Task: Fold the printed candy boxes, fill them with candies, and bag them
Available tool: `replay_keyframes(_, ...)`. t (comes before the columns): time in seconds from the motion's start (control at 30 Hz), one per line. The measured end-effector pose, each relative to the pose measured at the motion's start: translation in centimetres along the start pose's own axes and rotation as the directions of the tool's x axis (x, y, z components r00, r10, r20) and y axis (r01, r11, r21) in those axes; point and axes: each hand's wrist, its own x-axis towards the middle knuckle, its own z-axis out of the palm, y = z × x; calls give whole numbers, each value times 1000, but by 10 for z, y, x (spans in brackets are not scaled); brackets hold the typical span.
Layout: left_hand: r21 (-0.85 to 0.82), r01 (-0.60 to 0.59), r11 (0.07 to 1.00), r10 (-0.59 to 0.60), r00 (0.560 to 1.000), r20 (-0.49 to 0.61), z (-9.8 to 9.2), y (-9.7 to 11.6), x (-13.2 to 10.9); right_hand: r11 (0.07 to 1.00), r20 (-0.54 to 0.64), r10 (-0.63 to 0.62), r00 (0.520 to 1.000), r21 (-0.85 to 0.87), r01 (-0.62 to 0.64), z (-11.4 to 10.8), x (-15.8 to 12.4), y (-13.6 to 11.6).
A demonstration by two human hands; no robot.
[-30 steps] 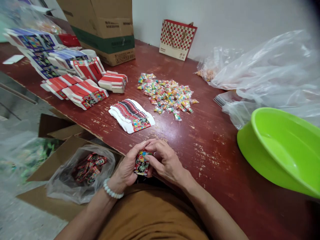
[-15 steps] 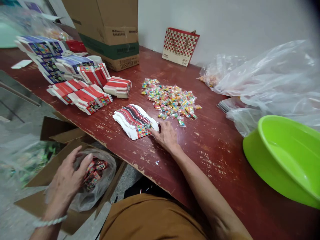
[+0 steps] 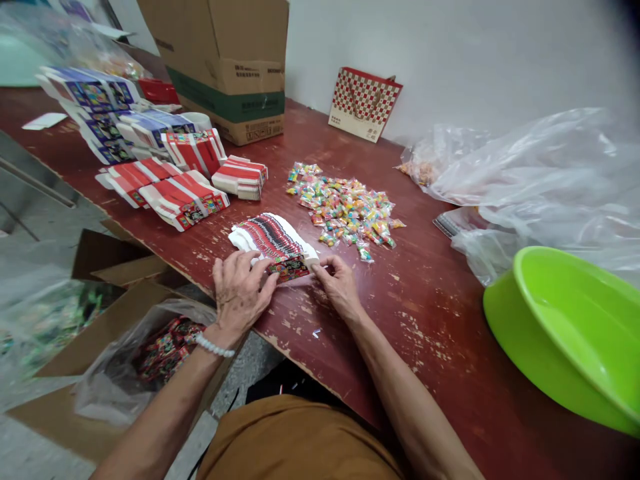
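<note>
A fanned row of flat printed cartons (image 3: 270,235) lies on the dark red table (image 3: 415,300). My right hand (image 3: 340,283) pinches the right end of the nearest carton (image 3: 290,268), whose printed side is raised toward me. At that carton's left end is my left hand (image 3: 241,287), fingers bent and spread, with thumb and fingertips at its edge; whether it grips the carton cannot be made out. Beyond the cartons is a pile of small wrapped candies (image 3: 350,207).
Banded carton stacks (image 3: 185,197) stand at the left, before a big cardboard box (image 3: 235,80). Below the table edge is an open box with a bag of red packets (image 3: 167,350). A green basin (image 3: 505,313), plastic bags (image 3: 545,173) and a checkered gift bag (image 3: 365,103) are also around.
My left hand has moved from above the bag of red packets up to the fanned cartons. The nearest carton's printed side now stands up more, with my right hand still at its end.
</note>
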Motion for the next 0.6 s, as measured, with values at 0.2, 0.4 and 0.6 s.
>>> replay_keyframes(0.2, -642, 409, 648, -45, 862, 505, -42, 13, -5, 928, 264, -69, 962, 370, -35, -27, -21, -25)
replay_keyframes(0.4, -527, 850, 10, 466, 462, 754, -44, 43, -22, 893, 444, -174, 879, 448, -49, -34, -46, -50)
replay_keyframes(0.6, -528, 840, -125, 409, 528, 744, -36, 55, -34, 846, 458, -188, 869, 525, -93, -41, -56, -51)
